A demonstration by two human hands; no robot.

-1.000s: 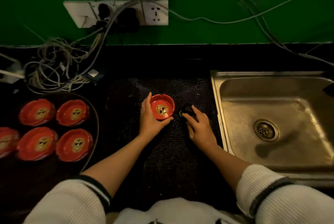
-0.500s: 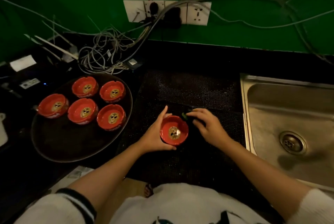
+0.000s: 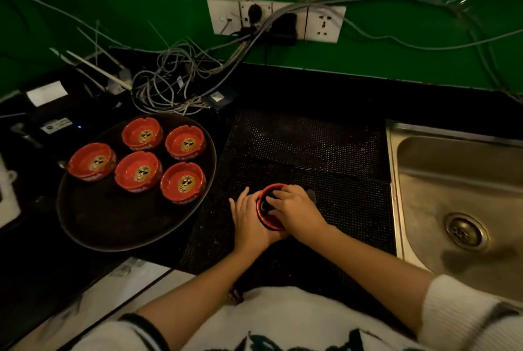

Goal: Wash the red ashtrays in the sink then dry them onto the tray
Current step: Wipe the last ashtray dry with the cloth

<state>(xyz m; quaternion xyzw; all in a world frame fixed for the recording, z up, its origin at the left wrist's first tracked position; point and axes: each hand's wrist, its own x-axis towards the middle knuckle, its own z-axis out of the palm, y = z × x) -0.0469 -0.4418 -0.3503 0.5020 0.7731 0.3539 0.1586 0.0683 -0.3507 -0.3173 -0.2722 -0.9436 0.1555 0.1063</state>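
Ashtray (image 3: 268, 220) risking slipping off mat (image 3: 311, 152) beside sink (image 3: 452, 180), left hand (image 3: 249, 220) cupping it, right hand (image 3: 297, 210) pressing dark pad (image 3: 310, 195) inside.

Red ashtrays: six in total. Five stand on the tray, namely one at the far left (image 3: 92, 161), one at the back (image 3: 142, 133), one at the back right (image 3: 185, 142), one in the middle (image 3: 138, 171) and one at the front right (image 3: 183, 182); the sixth (image 3: 271, 220) sits on the mat between the hands. Round dark tray (image 3: 113, 226): one. Black dotted mats: apparently two, a rear one (image 3: 305, 135) and a front one (image 3: 353, 209), though the dim light leaves the seam uncertain. Steel sink (image 3: 452, 180): one, with one drain (image 3: 466, 231). Hands: two, left hand (image 3: 250, 219) and right hand (image 3: 297, 209). White wall socket strip (image 3: 276, 20): one.
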